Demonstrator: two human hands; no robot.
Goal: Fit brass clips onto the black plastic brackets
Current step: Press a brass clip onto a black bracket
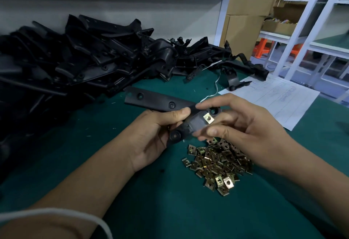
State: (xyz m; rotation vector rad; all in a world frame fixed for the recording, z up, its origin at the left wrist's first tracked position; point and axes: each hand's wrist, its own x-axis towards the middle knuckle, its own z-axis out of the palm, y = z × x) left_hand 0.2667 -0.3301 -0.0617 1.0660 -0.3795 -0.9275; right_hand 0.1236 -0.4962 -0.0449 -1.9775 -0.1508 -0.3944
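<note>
From where I stand, the person is holding one long, flat black plastic bracket (162,101) with moulded round bosses above the green-covered bench (170,210), and a single small square brass clip (208,118) with a centre hole sits on the bracket's lower, angled section. The left hand (156,135) has thumb and fingers curled round the bracket near its bend, gripping it firmly. The right hand (239,123) meets the same end, its forefinger stretched over the top of the plastic and its thumb under the edge just beside the clip, so it is pinching the part; whether the clip is pushed fully home or only started on the edge I cannot tell from here. Just below the hands lies a loose heap of brass clips (217,165), dozens of them, so plenty of stock remains. Along the back left of the bench sprawls a big tangled pile of black plastic brackets (85,55), and I can make out no brass on any of them, though they are dark and overlapping. My guess is the job is in its early or middle stretch: one bracket in hand, many more waiting. A white printed sheet (279,99) lies at the right edge.
</note>
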